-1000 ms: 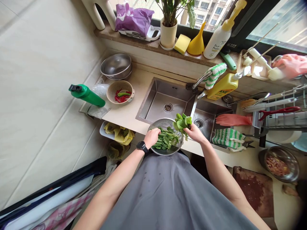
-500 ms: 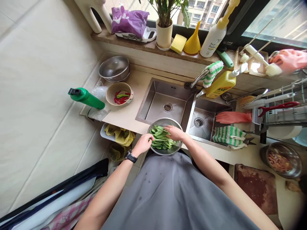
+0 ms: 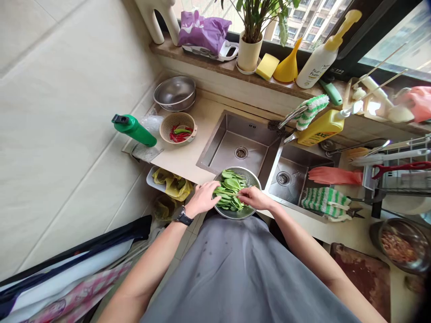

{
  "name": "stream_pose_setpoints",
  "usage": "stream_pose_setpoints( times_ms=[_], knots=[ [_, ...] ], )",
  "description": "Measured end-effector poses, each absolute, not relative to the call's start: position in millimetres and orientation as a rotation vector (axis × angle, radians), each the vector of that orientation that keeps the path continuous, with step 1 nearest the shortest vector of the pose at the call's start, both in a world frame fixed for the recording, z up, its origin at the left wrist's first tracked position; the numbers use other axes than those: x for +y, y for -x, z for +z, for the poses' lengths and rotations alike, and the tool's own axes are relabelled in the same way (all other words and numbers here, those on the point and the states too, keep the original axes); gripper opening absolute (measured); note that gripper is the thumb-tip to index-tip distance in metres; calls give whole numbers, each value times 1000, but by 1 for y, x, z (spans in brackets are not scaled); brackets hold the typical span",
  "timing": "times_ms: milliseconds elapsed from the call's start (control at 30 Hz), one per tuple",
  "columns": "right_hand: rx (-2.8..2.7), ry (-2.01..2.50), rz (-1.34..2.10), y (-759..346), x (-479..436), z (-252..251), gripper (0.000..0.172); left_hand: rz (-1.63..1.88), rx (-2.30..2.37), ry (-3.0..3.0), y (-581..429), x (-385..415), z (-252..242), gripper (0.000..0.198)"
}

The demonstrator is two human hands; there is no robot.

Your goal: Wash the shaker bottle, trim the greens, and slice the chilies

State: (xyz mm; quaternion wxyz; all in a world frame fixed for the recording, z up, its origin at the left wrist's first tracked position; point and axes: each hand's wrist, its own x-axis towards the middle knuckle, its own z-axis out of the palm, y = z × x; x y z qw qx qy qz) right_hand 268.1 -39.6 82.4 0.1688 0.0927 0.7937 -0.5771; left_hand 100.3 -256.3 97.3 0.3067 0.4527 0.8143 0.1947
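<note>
A round metal strainer (image 3: 257, 179) full of leafy greens (image 3: 232, 183) sits at the counter's front edge, close against my body. My left hand (image 3: 204, 197) is at the strainer's left side, thumb and fingers apart over the edge of the leaves. Opposite it, my right hand (image 3: 255, 197) is closed, thumb and fingertips pinching a pale stem of the greens. That stem stretches across the pile toward my left hand. Some of my left fingertips are hard to make out against the leaves.
Behind the strainer lies a double sink (image 3: 220, 146). To the left stand a basket of chili peppers (image 3: 164, 128), a green bottle (image 3: 136, 130) and a metal bowl (image 3: 175, 92). Pink gloves (image 3: 333, 176) and a striped cloth (image 3: 323, 200) lie at right. Below hangs a yellow-lined bin (image 3: 178, 189).
My left hand has opened from a pinch and reached over the leaves. My right hand has drawn back toward the strainer's right side and closed on a stem. The view has shifted slightly left.
</note>
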Motion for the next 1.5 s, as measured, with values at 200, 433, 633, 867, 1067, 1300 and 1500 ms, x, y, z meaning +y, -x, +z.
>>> stream_pose_setpoints(
  times_ms=[200,433,633,867,1067,1300,1500],
  knots=[
    [2475,-140,-1443,-260,-52,96,24,418,2018,-1622,-126,-231,114,29],
    [2672,25,-892,-246,-72,109,26,262,2057,-1731,-132,-237,118,29],
    [2448,-78,-1350,-221,-79,115,31,500,2235,-1636,-129,-254,119,24],
    [1338,-851,-2346,-189,-124,93,26,1240,2534,-1038,-123,-292,127,27],
    [1496,-835,-2165,-130,-183,55,33,1360,2658,-553,-123,-367,98,21],
    [1883,-734,-1809,-52,-245,24,21,1315,2555,-391,-132,-402,69,28],
    [1962,-507,-1921,-145,-151,24,26,1242,2514,-711,-125,-372,78,21]
  ],
)
